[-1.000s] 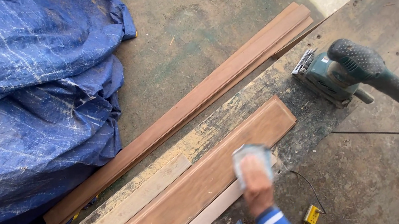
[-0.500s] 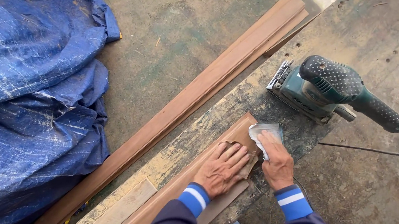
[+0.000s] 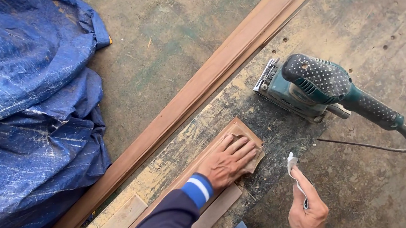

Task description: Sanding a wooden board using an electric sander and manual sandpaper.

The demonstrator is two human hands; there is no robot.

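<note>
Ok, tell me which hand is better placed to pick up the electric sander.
Probably the right. The right hand is off the bench edge, on the side of the green electric sander and its handle, pinching only a sandpaper sheet. The left hand lies flat on the brown board.

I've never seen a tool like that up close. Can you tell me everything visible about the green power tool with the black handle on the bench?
The teal-green electric sander with a black dotted grip rests flat on its base on the worn, dusty wooden workbench. A metal clamp shows at its front end. The long handle points toward lower right, where a thin black cord loops back. No hand touches it; it lies just beyond the end of the brown wooden board.
</note>
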